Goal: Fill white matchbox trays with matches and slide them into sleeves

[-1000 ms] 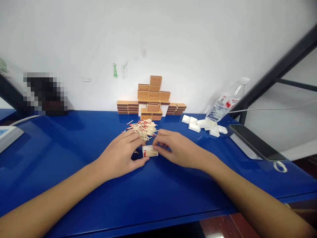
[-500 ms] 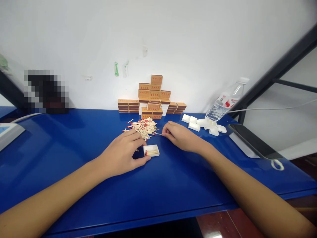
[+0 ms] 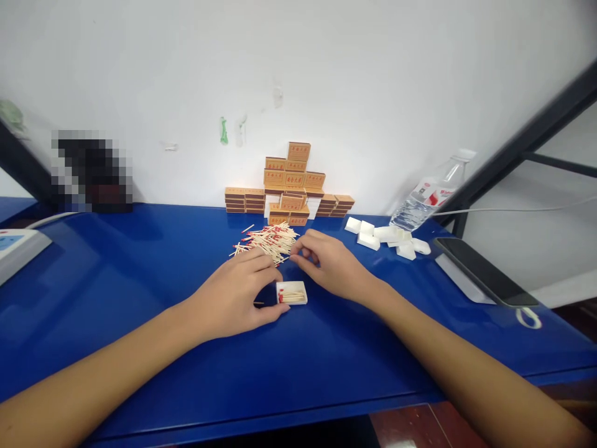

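A small white matchbox tray [image 3: 297,287] lies on the blue table, with several red-headed matches [image 3: 293,297] inside. My left hand [image 3: 236,295] grips its left end between thumb and fingers. Just beyond is a loose heap of matches [image 3: 273,239], heads pointing various ways. My right hand [image 3: 329,261] is at the heap's right edge. Its thumb and forefinger are slightly apart, and I see no match clearly between them. A single match [image 3: 259,303] lies partly hidden under my left hand.
Matchboxes [image 3: 295,179] are stacked against the wall behind the heap. White empty trays [image 3: 368,241] lie to the right, near a leaning water bottle [image 3: 426,193] and a phone [image 3: 482,270]. A white device [image 3: 23,252] sits at the left edge.
The match pinched in my right hand is no longer visible there. My right hand has shifted left against the heap, its fingers loosened. The tray sits slightly nearer in view, still held by my left hand.
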